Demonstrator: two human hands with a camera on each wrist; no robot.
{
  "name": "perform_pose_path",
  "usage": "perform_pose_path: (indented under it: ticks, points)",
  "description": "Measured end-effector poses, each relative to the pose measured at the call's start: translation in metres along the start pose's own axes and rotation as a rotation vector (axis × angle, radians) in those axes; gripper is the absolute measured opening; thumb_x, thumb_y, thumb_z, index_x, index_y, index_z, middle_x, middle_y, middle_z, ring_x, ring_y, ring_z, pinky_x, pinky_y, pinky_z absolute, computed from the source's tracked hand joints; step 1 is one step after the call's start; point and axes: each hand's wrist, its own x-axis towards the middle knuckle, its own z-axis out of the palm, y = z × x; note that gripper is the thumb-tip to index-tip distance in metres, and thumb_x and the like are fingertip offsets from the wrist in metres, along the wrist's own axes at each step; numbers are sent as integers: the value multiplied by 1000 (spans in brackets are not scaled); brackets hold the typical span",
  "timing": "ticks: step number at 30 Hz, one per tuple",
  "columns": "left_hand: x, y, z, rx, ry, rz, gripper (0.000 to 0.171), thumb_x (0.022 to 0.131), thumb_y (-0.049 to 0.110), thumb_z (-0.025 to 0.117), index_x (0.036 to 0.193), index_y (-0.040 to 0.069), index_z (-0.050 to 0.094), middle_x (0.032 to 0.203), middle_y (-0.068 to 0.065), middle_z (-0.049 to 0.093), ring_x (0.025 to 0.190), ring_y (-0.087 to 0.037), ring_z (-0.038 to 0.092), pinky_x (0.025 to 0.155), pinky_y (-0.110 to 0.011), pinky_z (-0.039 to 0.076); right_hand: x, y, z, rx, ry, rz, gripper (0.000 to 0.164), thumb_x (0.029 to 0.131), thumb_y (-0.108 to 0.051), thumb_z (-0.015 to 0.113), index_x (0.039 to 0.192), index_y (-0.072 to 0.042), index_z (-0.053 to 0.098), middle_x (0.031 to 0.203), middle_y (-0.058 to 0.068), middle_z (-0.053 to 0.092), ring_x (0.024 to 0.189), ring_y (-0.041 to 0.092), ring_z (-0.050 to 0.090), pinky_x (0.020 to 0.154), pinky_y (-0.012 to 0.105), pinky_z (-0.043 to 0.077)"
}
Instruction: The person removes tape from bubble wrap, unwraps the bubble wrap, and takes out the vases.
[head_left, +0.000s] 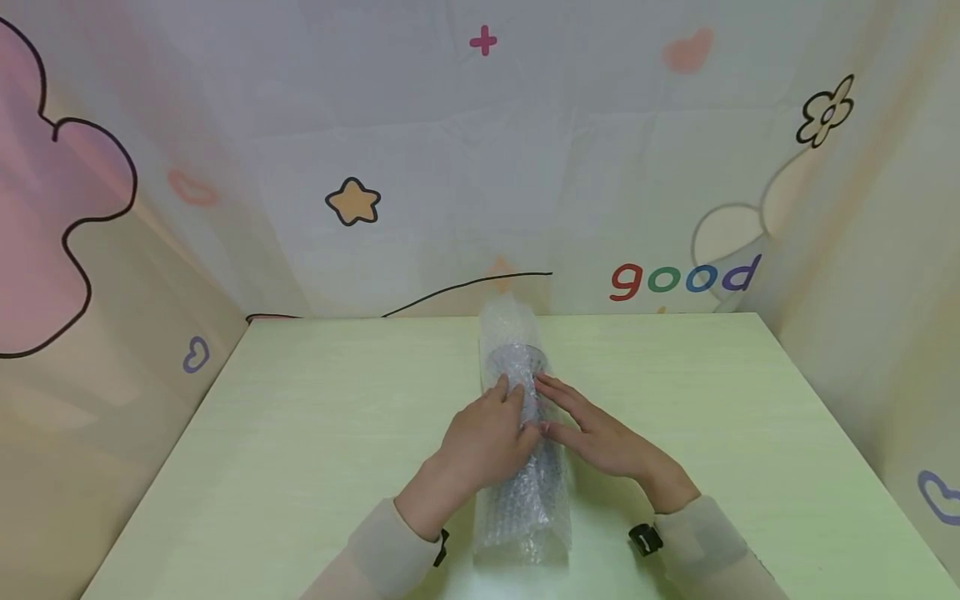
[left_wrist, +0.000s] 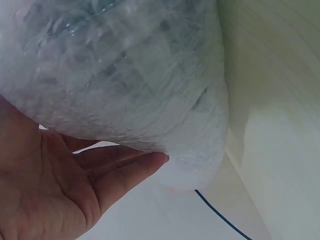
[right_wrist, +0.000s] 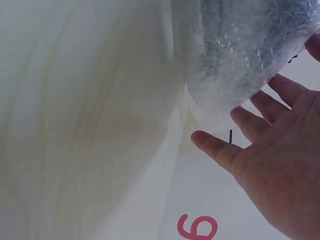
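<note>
A long bundle of clear bubble wrap [head_left: 525, 504] lies lengthwise at mid-table in the head view. Through its layers shows a greyish, rounded object whose kind I cannot tell. Across the top of the bundle rests my left hand [head_left: 487, 437], its fingers pointing away and lying on the wrap. From the right side, my right hand [head_left: 603, 435] touches the wrap with fingers extended and thumb close to the left thumb. In the left wrist view, nearly straight fingers [left_wrist: 127, 175] lie along the plastic. The right wrist view has spread fingers [right_wrist: 250, 122] at the wrap's side.
The pale green table [head_left: 322, 417] carries the bundle, whose far end reaches the back edge. Behind and on both sides hangs a printed curtain [head_left: 420, 125] with a star, flowers and the word "good". Black wrist straps [head_left: 645, 539] show at the sleeves.
</note>
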Motion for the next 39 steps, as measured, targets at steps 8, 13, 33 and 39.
perform_pose_path:
  ticks: [8,13,33,39]
  points:
    - [0,1,6,21,51,10,58,106,35,50,149,-4,51,156,-29,46,137,-40,57,100,-50,57,0,1,-2,9,0,33,64,109,-34,52,166,-22,26,174,7,21,160,39,19,123,67,23]
    - [0,1,8,32,49,5,57,106,33,49,150,-3,50,157,-28,46,137,-40,57,98,-50,58,1,0,-2,9,2,21,62,109,-33,52,165,-21,29,173,6,23,160,39,20,122,67,24]
    - [1,0,9,93,43,5,54,108,32,50,149,-2,52,156,-25,49,136,-37,59,98,-47,59,3,4,4,53,21,1,60,109,-32,53,163,-21,32,174,5,22,160,39,19,122,69,24]
    - [1,0,8,148,53,25,51,108,31,50,148,-1,54,153,-24,52,132,-35,63,92,-46,61,4,6,5,59,27,-8,60,109,-32,54,163,-19,33,173,5,23,160,39,18,122,68,23]
